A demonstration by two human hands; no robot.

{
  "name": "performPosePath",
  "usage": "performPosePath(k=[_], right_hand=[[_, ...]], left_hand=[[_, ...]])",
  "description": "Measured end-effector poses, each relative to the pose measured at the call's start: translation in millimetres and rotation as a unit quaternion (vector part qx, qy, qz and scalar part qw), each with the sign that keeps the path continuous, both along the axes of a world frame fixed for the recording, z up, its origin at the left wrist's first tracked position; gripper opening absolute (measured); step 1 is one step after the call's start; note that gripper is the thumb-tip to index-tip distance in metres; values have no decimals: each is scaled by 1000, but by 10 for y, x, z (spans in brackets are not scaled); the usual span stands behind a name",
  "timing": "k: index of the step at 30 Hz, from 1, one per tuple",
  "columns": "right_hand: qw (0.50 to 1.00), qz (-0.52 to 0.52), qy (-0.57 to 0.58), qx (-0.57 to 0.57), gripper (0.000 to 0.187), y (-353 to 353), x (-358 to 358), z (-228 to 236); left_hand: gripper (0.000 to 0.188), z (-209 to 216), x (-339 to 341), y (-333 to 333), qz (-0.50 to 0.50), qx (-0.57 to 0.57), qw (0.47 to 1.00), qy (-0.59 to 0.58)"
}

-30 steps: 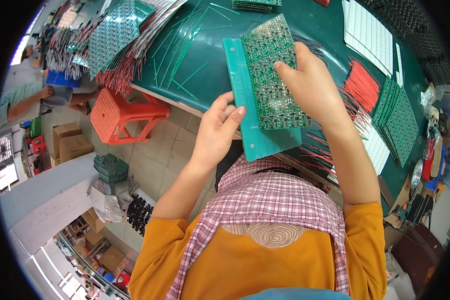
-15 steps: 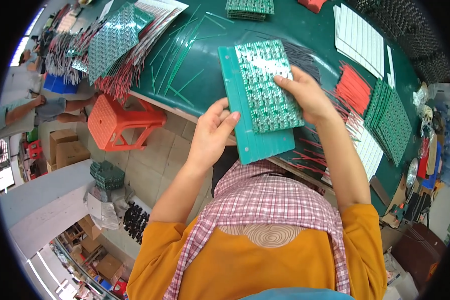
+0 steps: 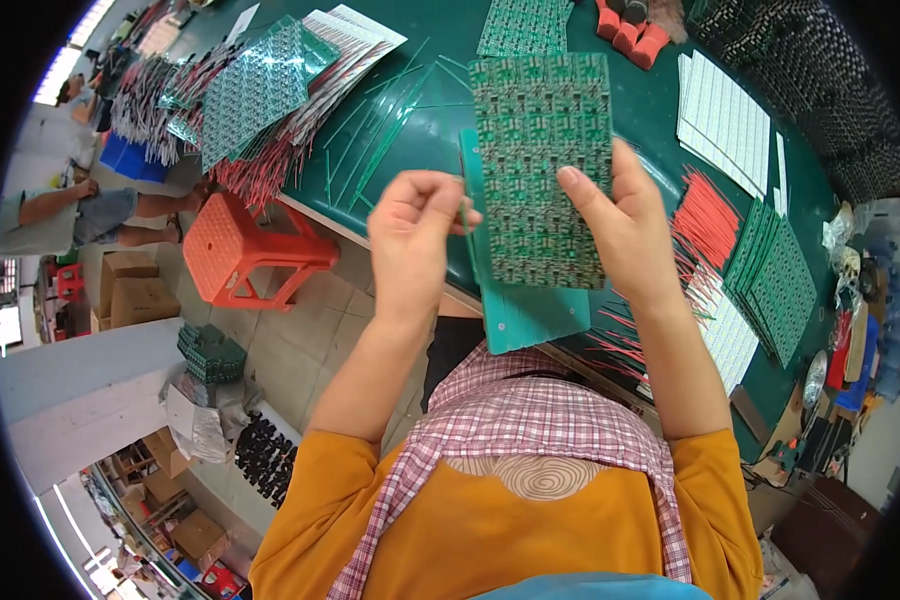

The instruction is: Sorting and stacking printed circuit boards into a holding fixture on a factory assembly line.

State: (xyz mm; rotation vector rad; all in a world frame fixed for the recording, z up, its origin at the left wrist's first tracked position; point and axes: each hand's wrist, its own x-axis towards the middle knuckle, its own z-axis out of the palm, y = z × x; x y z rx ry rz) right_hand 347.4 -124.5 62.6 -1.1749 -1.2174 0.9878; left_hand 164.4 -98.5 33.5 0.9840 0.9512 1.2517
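My right hand [image 3: 635,230] grips a green circuit board panel [image 3: 540,150] by its right side, thumb on the face and fingers behind. The panel bears rows of small parts. Beneath it lies a plain green board [image 3: 540,318], showing below and along the left side. My left hand [image 3: 415,230] is closed at that board's left edge, thumb and fingers pinched together. What sits in the pinch is too thin to make out. Thin green strips [image 3: 375,150] lie scattered on the green table [image 3: 435,130], left of the boards.
Panels with wires [image 3: 255,95] are heaped at the far left. Stacked circuit boards [image 3: 520,25], red foam blocks [image 3: 645,45], white sheets [image 3: 725,120], red wires [image 3: 705,222] and more boards [image 3: 775,280] surround the work. An orange stool [image 3: 240,250] stands beside the table.
The circuit board panel has turned more upright and shifted up against the plain board. My left hand has moved left, its fingers now pinched at the edge. The view has shifted slightly.
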Motion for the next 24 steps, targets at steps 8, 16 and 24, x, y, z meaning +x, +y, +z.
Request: performPosePath(k=[8, 16, 24], right_hand=[[984, -30, 138, -107, 26, 1396, 845, -379], [987, -96, 81, -100, 28, 2628, 825, -788], [863, -237, -413, -171, 44, 2057, 779, -389]], left_hand=[[21, -711, -554, 904, 133, 140, 916, 351], [23, -750, -509, 670, 182, 265, 831, 454], [19, -852, -465, 793, 172, 300, 806, 481]])
